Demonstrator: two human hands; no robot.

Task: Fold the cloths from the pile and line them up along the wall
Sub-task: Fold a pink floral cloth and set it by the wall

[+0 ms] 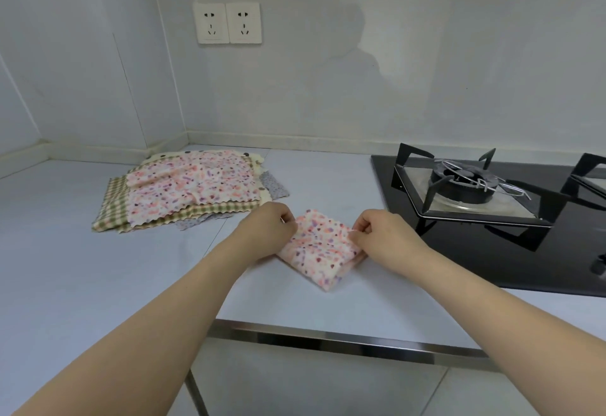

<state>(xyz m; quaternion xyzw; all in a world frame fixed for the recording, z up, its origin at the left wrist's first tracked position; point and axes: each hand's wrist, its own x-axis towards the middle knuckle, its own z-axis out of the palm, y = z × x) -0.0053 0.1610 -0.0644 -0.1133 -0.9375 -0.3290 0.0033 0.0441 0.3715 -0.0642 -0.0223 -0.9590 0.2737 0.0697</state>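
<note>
Gripping now: left hand [267,230] and right hand [382,235] pinching opposite corners of the folded cloth [323,248] lying between them on the counter [98,268]; looks soft, light, floppy, so best taken by edges or corners; beyond the left hand, pile [190,186] unfolded; no containers anywhere.

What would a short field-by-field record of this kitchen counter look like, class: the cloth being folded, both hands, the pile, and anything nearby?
cloth in work: folded floral cloth, lying on the counter
left hand: left hand pinches the cloth's left edge
right hand: right hand pinches its right edge
pile: cloth pile to the left, near the wall corner, floral cloth on top, green checked cloth beneath
along the wall: no folded cloths lined up yet
nearby: gas hob on the right; two wall sockets above
</note>
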